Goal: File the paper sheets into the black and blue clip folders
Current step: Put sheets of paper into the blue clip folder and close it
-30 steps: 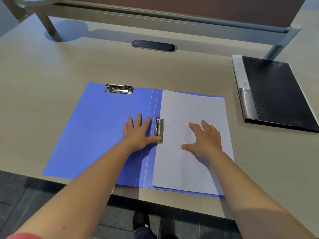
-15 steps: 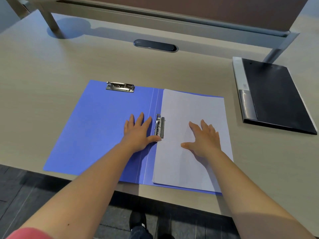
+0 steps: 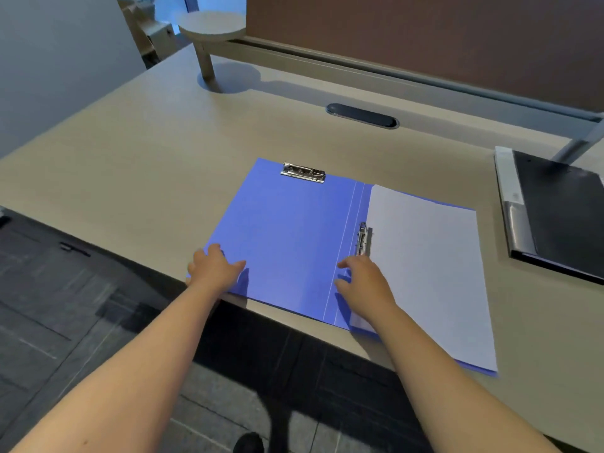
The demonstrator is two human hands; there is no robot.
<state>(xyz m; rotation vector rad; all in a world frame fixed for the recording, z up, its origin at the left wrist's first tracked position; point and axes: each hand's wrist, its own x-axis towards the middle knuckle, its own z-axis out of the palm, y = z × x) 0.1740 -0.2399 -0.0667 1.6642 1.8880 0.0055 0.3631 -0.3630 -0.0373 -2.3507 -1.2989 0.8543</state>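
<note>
Blue folder (image 3: pixel 294 237) open flat on the bench (image 3: pixel 137 165), paper sheets (image 3: pixel 431 269) clipped inside its right half.
Left hand (image 3: pixel 214 269) grips the folder's left edge; right hand (image 3: pixel 364 282) rests loosely open, empty, near its spine; black folder (image 3: pixel 562 210) lies closed, right of it.

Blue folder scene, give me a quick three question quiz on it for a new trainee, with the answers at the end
1. True or false: the blue folder lies open on the desk.
2. Which hand is at the folder's outer left edge? A) left hand B) right hand
3. Fill in: the paper sheets lie on the folder's ____ half, beside the side clip.

Key
1. True. The black folder, far right, is the closed one.
2. A. The right hand is near the spine, at the sheets' lower left corner.
3. Right. The top clip on the left half holds nothing.
</note>
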